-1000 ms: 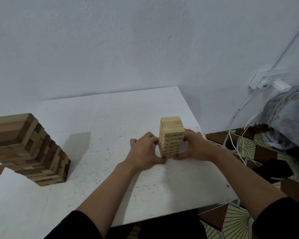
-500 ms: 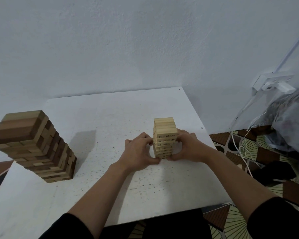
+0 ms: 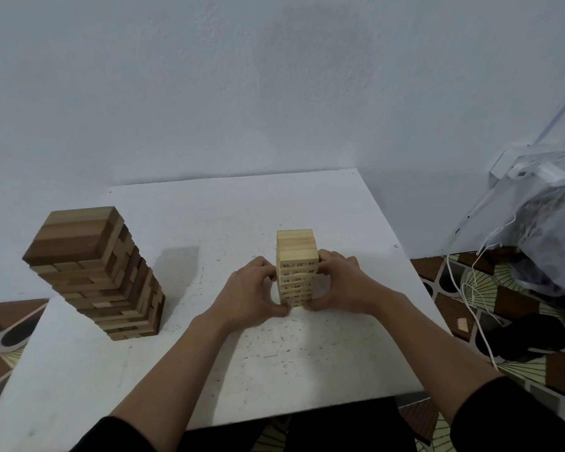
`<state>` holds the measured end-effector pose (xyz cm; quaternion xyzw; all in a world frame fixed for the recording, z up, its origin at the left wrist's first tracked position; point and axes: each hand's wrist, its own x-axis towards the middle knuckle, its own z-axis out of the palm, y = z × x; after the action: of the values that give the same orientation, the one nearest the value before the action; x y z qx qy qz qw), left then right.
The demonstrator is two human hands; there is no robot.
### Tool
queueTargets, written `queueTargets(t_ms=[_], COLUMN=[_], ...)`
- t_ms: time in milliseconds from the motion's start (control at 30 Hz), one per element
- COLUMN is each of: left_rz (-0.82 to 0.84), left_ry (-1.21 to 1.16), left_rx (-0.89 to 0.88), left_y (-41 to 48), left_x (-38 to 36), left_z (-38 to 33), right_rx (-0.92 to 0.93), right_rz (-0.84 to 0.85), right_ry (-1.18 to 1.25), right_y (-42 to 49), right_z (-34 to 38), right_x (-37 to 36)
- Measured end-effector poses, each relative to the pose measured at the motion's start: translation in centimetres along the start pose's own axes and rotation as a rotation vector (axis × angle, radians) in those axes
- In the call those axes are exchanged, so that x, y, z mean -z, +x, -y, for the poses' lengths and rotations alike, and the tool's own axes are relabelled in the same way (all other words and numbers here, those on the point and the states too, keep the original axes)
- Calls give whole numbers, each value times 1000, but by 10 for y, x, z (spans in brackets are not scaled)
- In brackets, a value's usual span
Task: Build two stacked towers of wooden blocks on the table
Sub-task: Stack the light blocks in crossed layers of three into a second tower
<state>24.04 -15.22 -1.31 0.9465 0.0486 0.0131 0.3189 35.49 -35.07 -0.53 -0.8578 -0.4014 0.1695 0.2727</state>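
pale wood tower is standing on the desk, and the left hand and right hand are still cupping its lower half, fingers curled against its sides. nothing is shifting but the view; the dark tower is standing well apart, so both look built.

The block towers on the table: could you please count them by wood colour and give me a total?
Pale tower, held between the left hand and the right hand: 1
Brown tower, mixed light and dark blocks: 1
Total: 2
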Motion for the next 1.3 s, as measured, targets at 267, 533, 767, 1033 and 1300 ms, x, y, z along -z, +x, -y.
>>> queueTargets(t_ms=[267, 533, 767, 1033, 1300], left_rz=[-2, -27, -48, -32, -37], left_ry=[-65, -132, -150, -215, -218], left_rx=[44, 75, 146, 172, 208], left_y=[-19, -38, -48, -52, -58], left_x=[18, 33, 37, 40, 44], left_z=[22, 39, 49, 55, 56], right_rx=[32, 39, 34, 26, 10], right_rz=[4, -10, -5, -11, -11], right_ry=[3, -1, -9, -3, 12], right_y=[10, 19, 23, 27, 29], right_z=[28, 53, 68, 80, 85], right_x=[-18, -37, -47, -56, -62])
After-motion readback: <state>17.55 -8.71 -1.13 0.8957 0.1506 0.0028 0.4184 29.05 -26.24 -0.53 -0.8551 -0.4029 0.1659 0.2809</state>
